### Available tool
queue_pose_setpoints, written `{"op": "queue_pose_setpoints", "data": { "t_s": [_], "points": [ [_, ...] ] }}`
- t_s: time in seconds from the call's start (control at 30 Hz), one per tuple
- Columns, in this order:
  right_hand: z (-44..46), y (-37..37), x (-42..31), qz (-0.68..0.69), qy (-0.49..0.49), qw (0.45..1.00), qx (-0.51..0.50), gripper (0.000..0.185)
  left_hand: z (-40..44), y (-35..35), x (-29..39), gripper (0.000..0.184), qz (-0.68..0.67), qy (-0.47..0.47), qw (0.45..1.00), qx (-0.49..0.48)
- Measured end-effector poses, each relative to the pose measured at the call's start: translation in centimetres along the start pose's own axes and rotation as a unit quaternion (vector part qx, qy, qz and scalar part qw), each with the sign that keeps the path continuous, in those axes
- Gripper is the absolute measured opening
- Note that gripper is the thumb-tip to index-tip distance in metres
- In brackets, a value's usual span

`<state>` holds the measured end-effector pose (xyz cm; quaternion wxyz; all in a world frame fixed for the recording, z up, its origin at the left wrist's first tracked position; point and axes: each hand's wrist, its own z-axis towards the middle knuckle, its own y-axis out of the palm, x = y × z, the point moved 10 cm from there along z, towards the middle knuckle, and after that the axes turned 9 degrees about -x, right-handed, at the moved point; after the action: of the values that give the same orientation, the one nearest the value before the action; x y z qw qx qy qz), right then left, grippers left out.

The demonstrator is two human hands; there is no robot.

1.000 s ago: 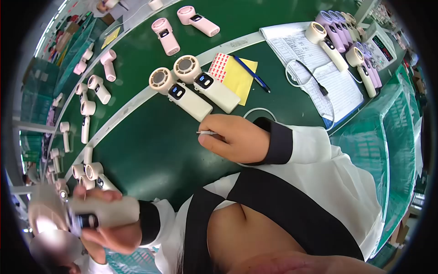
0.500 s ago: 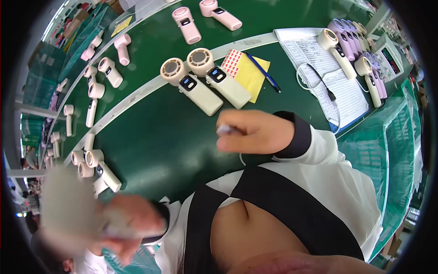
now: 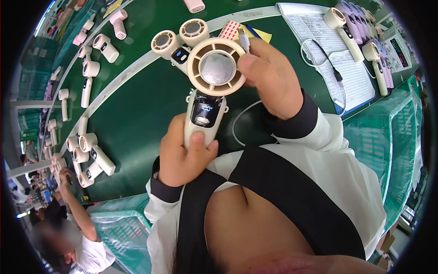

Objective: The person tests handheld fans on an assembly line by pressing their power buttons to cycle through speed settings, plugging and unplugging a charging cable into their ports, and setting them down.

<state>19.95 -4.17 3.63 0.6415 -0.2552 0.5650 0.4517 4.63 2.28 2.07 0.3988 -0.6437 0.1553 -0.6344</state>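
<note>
A cream handheld fan (image 3: 205, 123) stands tilted up in my left hand (image 3: 185, 150), which is wrapped round its handle with the thumb below the button. The fan's dark display is lit and appears to read 100. My right hand (image 3: 273, 77) is closed on a white cable plug (image 3: 245, 40), metal end up, beside the fan's round head. Whether the right thumb touches the head's rim I cannot tell. From that hand a white cable (image 3: 235, 121) curves down toward my body. Behind the held fan lie two more cream fans (image 3: 163, 42), partly covered by it.
Several fans (image 3: 93, 155) lie along the left of the green table (image 3: 132, 123). A red-and-white sticker sheet (image 3: 230, 30) and yellow paper are behind my right hand. At right are written sheets (image 3: 315, 41), upright fans and a digital meter (image 3: 397, 50). Another person (image 3: 82, 219) reaches in at lower left.
My left hand has come from the lower left to the middle, bringing the fan. My right hand has moved up with the plug toward the fan's head. The other person's arm now shows.
</note>
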Motion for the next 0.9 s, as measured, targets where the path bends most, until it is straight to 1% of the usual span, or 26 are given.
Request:
{"op": "queue_pose_setpoints", "data": {
  "t_s": [0.03,0.07,0.1,0.13,0.17,0.2,0.23,0.27,0.3,0.33,0.37,0.4,0.43,0.47,0.5,0.53,0.57,0.6,0.67,0.7,0.83,0.87,0.9],
  "points": [
    [0.0,0.2,0.2,0.002,0.0,1.0,0.002,0.028,0.0,0.0,0.0,0.05,0.001,0.0,1.0,-0.002],
    [-0.1,1.7,1.9,0.148,0.054,0.986,-0.047,0.027,-0.1,0.1,0.9,0.045,0.002,0.033,0.999,-0.004],
    [-0.4,3.6,3.1,0.29,0.104,0.947,-0.095,0.027,-0.2,0.0,1.7,0.04,0.003,0.069,0.998,-0.006],
    [-0.8,5.5,3.6,0.423,0.148,0.883,-0.141,0.026,-0.2,0.0,2.6,0.035,0.005,0.107,0.994,-0.005],
    [-1.4,7.2,3.5,0.545,0.188,0.796,-0.183,0.026,-0.4,0.0,3.4,0.031,0.006,0.145,0.989,-0.005],
    [-1.4,7.0,3.5,0.546,0.184,0.798,-0.18,0.026,-0.4,0.1,3.3,0.031,0.005,0.148,0.989,-0.009],
    [-0.6,4.9,3.1,0.4,0.121,0.895,-0.153,0.025,-0.2,0.4,2.4,0.033,0.0,0.104,0.995,0.0],
    [0.2,2.9,2.1,0.241,0.053,0.961,-0.123,0.025,-0.1,0.7,1.3,0.036,-0.003,0.058,0.998,0.011],
    [0.6,1.5,0.7,0.074,-0.017,0.993,-0.089,0.025,-0.1,0.8,0.2,0.039,-0.004,0.012,1.0,0.022],
    [0.6,0.8,-0.8,-0.093,-0.083,0.991,-0.053,0.025,-0.3,0.7,-0.8,0.043,-0.007,-0.037,0.999,0.032],
    [0.7,0.9,-0.9,-0.095,-0.081,0.99,-0.058,0.025,-0.3,0.6,-0.9,0.043,-0.01,-0.04,0.999,0.036],
    [1.0,1.0,-0.6,-0.067,-0.057,0.994,-0.062,0.024,-0.1,1.1,-1.7,0.043,-0.123,-0.051,0.991,-0.007],
    [1.0,1.3,0.0,-0.037,-0.03,0.997,-0.06,0.024,-0.2,1.6,-2.4,0.043,-0.233,-0.065,0.969,-0.057],
    [0.7,1.6,0.6,-0.006,0.003,0.998,-0.061,0.023,-0.6,2.5,-2.6,0.043,-0.345,-0.082,0.929,-0.103],
    [0.7,1.8,1.3,0.023,0.033,0.997,-0.066,0.022,-0.8,3.5,-2.6,0.043,-0.451,-0.094,0.876,-0.14],
    [0.8,2.0,1.4,0.023,0.037,0.996,-0.075,0.022,-0.2,2.3,-2.0,0.042,-0.498,-0.022,0.862,-0.091],
    [0.7,2.6,1.0,-0.053,0.015,0.993,-0.107,0.021,0.0,0.9,-1.7,0.041,-0.539,0.047,0.84,-0.039],
    [0.4,3.3,0.8,-0.125,-0.007,0.982,-0.14,0.02,0.1,1.0,-1.6,0.041,-0.541,0.036,0.84,-0.028],
    [-0.4,5.1,0.7,-0.261,-0.058,0.943,-0.201,0.018,-0.3,-0.1,-2.3,0.052,-0.616,-0.001,0.782,0.098],
    [-0.6,5.4,0.8,-0.254,-0.054,0.943,-0.207,0.018,-0.6,-0.2,-2.8,0.052,-0.615,-0.008,0.782,0.104],
    [-1.7,7.7,1.5,-0.218,0.032,0.916,-0.336,0.02,-0.8,0.2,-2.7,0.05,-0.515,0.008,0.857,0.023],
    [-1.8,7.7,1.6,-0.219,0.035,0.915,-0.336,0.02,-0.8,0.3,-2.8,0.05,-0.518,0.006,0.855,0.023],
    [-1.9,7.8,2.0,-0.188,0.054,0.918,-0.344,0.02,-0.8,0.5,-2.7,0.047,-0.511,0.015,0.86,0.01]
  ]
}}
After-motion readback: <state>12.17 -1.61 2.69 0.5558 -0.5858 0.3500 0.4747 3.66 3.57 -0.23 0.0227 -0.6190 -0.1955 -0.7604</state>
